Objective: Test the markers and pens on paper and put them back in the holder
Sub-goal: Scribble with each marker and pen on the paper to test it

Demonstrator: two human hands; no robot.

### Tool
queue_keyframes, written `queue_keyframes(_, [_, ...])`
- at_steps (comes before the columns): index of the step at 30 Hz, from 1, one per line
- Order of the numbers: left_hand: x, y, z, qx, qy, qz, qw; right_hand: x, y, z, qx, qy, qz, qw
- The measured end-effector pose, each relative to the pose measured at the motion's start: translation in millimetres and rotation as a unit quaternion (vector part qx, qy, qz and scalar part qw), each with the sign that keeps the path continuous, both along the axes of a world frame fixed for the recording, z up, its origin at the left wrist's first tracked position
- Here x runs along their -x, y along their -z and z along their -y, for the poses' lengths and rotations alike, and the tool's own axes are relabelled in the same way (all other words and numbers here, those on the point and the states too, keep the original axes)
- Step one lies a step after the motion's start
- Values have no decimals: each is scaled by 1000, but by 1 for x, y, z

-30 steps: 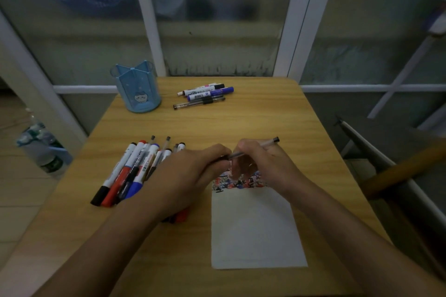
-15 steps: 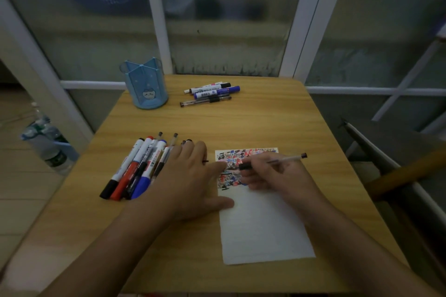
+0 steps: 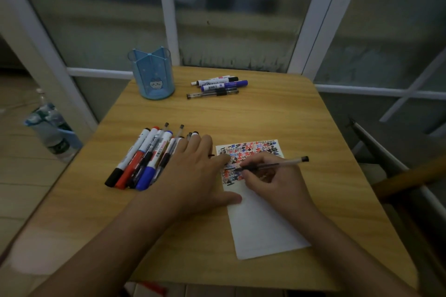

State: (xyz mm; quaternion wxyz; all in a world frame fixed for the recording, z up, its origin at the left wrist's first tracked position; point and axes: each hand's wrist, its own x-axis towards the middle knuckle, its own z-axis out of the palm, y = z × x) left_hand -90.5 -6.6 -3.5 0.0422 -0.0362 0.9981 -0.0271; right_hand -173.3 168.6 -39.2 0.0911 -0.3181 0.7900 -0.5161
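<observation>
The right hand (image 3: 275,176) gripped a clear pen (image 3: 272,164), its tip on the scribbled top of the paper (image 3: 260,219). The left hand (image 3: 195,176) lay flat with fingers spread, pressing the paper's left edge. Markers (image 3: 144,157) lay in a row just beside that hand; the blue holder (image 3: 153,75) stood at the table's (image 3: 277,118) far edge, more pens (image 3: 217,85) near it

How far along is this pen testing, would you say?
Partly done, it seems. The paper already carries many red, blue and black marks along its top. The right hand is scribbling with a clear pen while the left hand steadies the sheet. The blue holder looks empty, so both groups on the table must still go back.
</observation>
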Motion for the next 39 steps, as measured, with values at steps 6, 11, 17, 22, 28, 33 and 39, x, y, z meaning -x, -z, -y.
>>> queue_keyframes(6, [1, 0, 1, -6, 1, -7, 1000, 2, 6, 1, -31, 18, -47, 998])
queue_keyframes(11, [2, 1, 3, -13, 3, 5, 1000, 2, 8, 0, -39, 19, -59, 997])
queue_keyframes(17, [0, 2, 4, -16, 0, 12, 1000, 0, 8, 0, -43, 13, -60, 997])
queue_keyframes(22, [0, 2, 4, -15, 0, 6, 1000, 0, 7, 1, -53, 6, -70, 996])
queue_keyframes(28, [1, 3, 4, -8, 0, 10, 1000, -1, 7, 1, -57, 19, -74, 995])
queue_keyframes(33, [2, 5, 4, -14, -2, 7, 1000, -1, 7, 1, -53, 1, -68, 996])
queue_keyframes(39, [2, 4, 4, -15, -4, 14, 1000, -1, 7, 1, -51, 5, -73, 996])
